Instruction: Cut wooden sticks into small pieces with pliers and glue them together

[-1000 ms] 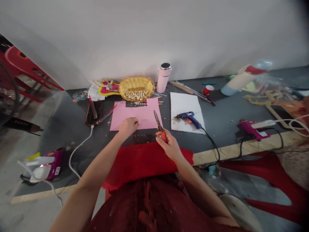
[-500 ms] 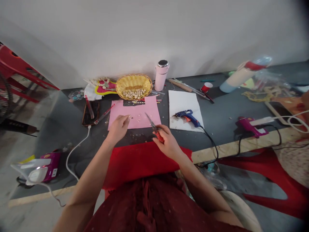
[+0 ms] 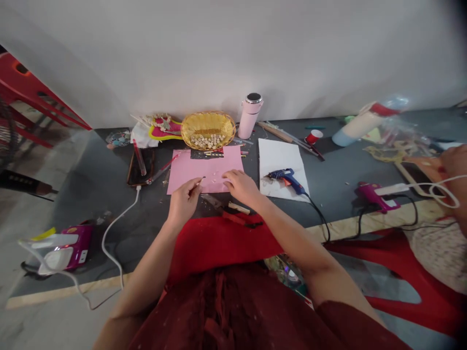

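Observation:
My left hand (image 3: 185, 200) pinches a tiny pale piece with a dark tip, too small to name, above the left part of the pink sheet (image 3: 178, 170). At the sheet's right side my right hand (image 3: 241, 187) reaches down, thumb and fingers slightly apart, its fingertips beside small pale bits (image 3: 214, 180). Below the hands lie red-handled snips (image 3: 233, 218), their grey blades pointing left and their handles over the red cloth (image 3: 219, 248) at my lap. A short pale stick (image 3: 239, 208) rests next to them.
Behind the sheet stand a wicker basket (image 3: 207, 119) holding small beads and a pink flask (image 3: 250, 116). A blue glue gun (image 3: 286, 181) lies on a white pad (image 3: 280, 150). Left are a phone (image 3: 136, 175) with a white cable and a purple power strip (image 3: 76, 248). Another person's hand (image 3: 454, 163) is far right.
My right hand has let go of the snips, which now lie by the table's front edge, and has moved up onto the pink sheet. My left hand still pinches, slightly further right.

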`<state>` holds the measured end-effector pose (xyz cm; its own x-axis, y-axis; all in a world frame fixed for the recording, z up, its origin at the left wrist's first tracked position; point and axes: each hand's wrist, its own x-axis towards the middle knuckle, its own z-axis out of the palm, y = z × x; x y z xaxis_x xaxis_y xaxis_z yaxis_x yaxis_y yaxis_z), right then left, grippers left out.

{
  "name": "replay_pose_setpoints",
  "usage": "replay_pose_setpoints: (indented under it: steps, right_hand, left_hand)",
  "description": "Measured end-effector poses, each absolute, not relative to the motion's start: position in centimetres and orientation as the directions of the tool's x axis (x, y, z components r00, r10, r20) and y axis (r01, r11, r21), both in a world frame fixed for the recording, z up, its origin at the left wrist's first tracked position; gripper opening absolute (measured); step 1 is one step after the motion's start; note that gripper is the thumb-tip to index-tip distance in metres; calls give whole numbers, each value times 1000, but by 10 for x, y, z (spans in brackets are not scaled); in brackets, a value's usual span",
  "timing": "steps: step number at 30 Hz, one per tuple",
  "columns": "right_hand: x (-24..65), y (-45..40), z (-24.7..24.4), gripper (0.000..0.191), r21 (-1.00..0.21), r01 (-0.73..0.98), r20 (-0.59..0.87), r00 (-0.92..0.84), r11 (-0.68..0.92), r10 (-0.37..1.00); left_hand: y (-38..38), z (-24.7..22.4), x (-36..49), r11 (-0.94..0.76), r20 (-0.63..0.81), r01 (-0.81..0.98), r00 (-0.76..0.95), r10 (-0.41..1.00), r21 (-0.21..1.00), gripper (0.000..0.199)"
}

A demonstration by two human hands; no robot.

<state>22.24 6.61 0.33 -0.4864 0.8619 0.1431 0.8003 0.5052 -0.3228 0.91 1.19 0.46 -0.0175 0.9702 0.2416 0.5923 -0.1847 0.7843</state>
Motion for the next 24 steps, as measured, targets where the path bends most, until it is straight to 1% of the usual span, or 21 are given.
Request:
replay_pose_setpoints:
  steps: [3, 5, 11, 17, 21, 24]
  right_hand:
    - [215, 92, -5, 26, -247, 851, 72, -461, 463, 885]
    - [211, 101, -11, 25, -234, 862, 52, -451, 450, 891]
    - [198, 121, -17, 24, -243, 861, 41, -451, 447, 891]
    - [187, 115, -15, 16, -256, 838, 21, -494, 482, 869]
    - [186, 107, -17, 12, -274, 826, 6, -510, 492, 860]
    - [187, 103, -11, 11, -298, 820, 22, -506, 489, 862]
  left_hand:
    - [10, 3, 9, -186, 234, 621, 5, 972, 762, 30]
    - [10, 1, 7, -192, 242, 633, 7, 970, 750, 29]
    - [11, -5, 5, -239, 285, 642, 32, 958, 729, 30]
    - [10, -8, 3, -253, 298, 660, 46, 953, 707, 27]
    - [9, -8, 3, -227, 270, 656, 37, 962, 719, 27]
    - [8, -7, 4, -179, 206, 616, 27, 978, 767, 28]
